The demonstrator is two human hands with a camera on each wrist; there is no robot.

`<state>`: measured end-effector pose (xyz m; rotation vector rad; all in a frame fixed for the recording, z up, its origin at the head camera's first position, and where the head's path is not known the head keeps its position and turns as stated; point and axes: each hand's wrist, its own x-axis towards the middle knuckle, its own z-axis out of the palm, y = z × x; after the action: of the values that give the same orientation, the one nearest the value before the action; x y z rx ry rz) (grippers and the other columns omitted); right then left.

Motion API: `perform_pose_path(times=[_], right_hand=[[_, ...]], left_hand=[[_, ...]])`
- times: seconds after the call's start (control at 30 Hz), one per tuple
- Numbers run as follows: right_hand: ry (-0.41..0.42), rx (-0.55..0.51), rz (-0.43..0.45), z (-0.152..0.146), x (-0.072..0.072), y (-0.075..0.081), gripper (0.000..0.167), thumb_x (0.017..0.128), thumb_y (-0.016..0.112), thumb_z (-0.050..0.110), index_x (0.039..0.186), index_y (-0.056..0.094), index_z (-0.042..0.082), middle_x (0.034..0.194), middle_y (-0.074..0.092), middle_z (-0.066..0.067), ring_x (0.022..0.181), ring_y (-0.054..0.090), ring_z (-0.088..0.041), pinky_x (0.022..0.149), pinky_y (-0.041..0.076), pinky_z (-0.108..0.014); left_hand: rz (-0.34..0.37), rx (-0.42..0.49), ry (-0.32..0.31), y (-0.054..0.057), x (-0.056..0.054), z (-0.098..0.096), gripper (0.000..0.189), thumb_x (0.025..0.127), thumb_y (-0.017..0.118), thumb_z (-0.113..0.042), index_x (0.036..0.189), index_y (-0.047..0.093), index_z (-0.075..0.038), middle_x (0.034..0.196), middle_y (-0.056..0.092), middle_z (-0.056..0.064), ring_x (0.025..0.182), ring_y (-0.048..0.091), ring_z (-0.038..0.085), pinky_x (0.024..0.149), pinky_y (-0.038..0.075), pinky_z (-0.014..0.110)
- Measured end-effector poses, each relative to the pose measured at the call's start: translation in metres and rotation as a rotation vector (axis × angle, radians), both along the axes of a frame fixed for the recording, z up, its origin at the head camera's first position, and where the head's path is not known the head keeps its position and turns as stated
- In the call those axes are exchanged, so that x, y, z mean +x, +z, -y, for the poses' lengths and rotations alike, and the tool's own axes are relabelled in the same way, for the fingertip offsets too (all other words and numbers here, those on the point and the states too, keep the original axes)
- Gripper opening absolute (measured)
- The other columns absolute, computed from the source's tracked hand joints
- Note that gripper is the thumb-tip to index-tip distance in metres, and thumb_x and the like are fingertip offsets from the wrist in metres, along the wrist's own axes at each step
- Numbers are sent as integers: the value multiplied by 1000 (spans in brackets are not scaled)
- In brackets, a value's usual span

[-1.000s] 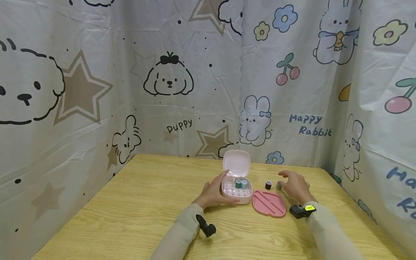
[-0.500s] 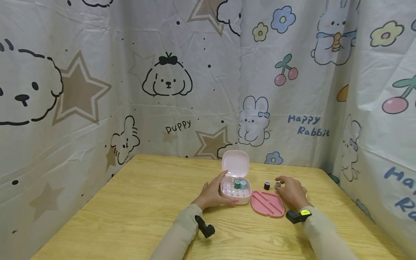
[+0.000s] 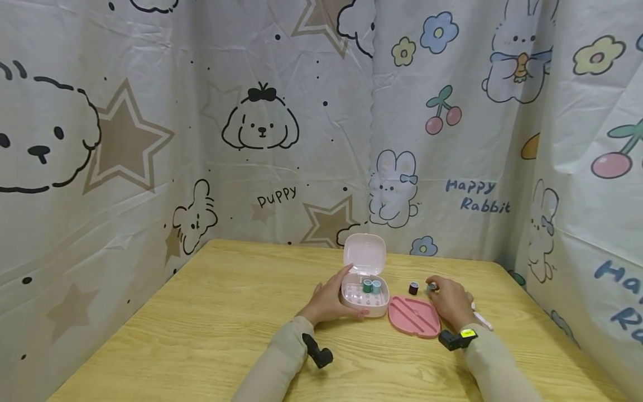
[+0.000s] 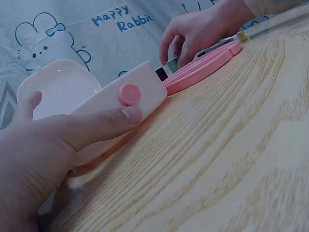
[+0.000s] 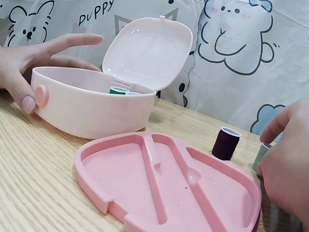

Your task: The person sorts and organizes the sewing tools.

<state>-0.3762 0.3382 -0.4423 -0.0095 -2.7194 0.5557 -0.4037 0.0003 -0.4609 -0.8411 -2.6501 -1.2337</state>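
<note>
A pale pink sewing box (image 3: 365, 311) stands on the table with its lid (image 3: 365, 254) tipped back. My left hand (image 3: 327, 298) holds its left side, thumb on the front wall beside the round pink button (image 4: 129, 94). Inside the box are a green thread spool (image 3: 368, 286) and a light blue spool (image 3: 376, 287). To the right, my right hand (image 3: 451, 301) pinches a pale green thread spool (image 5: 260, 157) between thumb and fingers, low at the table. A dark maroon thread spool (image 5: 226, 144) stands upright just left of that hand.
A pink divided tray (image 5: 126, 181) lies flat between the box and my right hand. Part of a slim white object (image 3: 483, 320) shows beyond my right wrist. Printed curtains (image 3: 271, 167) surround the wooden table (image 3: 211, 312) at the back and sides.
My right hand has moved slightly left and closed its fingers on the pale green spool. The slim white object has come into sight behind the wrist. My left hand keeps holding the box.
</note>
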Motion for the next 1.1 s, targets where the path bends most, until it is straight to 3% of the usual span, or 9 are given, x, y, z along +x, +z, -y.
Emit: perform_pose_path(times=[0.73,1.1], right_hand=[[-23,-37,30,3,-3,-2,27,99,65,8,126,67,4,124,67,-24,111,60,-50,78,41,-64],[-22,-30,-1,0,1,0,28,98,69,13,126,68,6,121,69,-21,109,62,-47,80,40,-63]], left_hand=[[1,-11,1,3,0,1,128,65,96,-56,166,20,-33,165,34,2,149,32,27,119,5,65],[16,-10,0,3,1,-1,128,65,96,-54,166,21,-33,165,34,1,150,32,27,119,5,65]])
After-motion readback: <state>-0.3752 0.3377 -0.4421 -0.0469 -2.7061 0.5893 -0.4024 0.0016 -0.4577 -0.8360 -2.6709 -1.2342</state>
